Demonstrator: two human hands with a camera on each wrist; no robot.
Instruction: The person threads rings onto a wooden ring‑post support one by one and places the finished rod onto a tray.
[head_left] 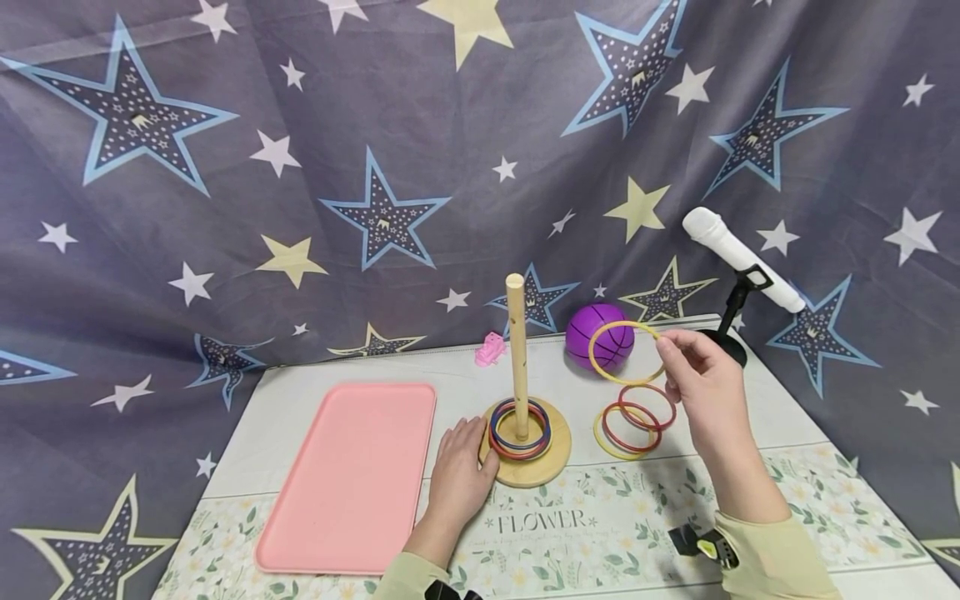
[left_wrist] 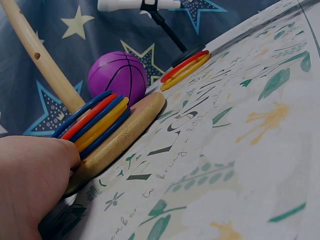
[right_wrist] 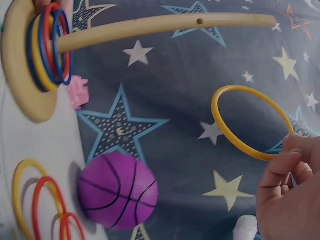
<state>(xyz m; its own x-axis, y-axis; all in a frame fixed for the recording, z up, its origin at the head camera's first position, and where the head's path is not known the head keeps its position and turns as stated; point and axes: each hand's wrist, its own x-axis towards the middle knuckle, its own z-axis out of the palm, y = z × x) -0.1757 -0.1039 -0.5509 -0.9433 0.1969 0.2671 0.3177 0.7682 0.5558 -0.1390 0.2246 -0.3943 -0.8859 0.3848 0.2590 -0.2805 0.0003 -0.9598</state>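
A yellow ring (head_left: pixel 592 354) is pinched at its right edge by my right hand (head_left: pixel 705 392), raised above the table's right side. In the right wrist view that yellow ring (right_wrist: pixel 217 112) hangs apart from the wooden post (right_wrist: pixel 165 27). My left hand (head_left: pixel 459 475) rests against the left edge of the round wooden base (head_left: pixel 525 475), its fingers lying fairly straight. Several blue, red and yellow rings (left_wrist: pixel 95 120) are stacked around the foot of the upright post (head_left: pixel 517 350). Loose red and yellow rings (head_left: pixel 611 442) overlap on the table, below the raised hand.
A pink tray (head_left: pixel 352 475) lies left of the base. Behind stand a purple ball (head_left: pixel 581 333) and a small pink object (head_left: pixel 491 349). A white microphone (head_left: pixel 738 250) on a black stand is at the back right, before a starry curtain (head_left: pixel 450 125).
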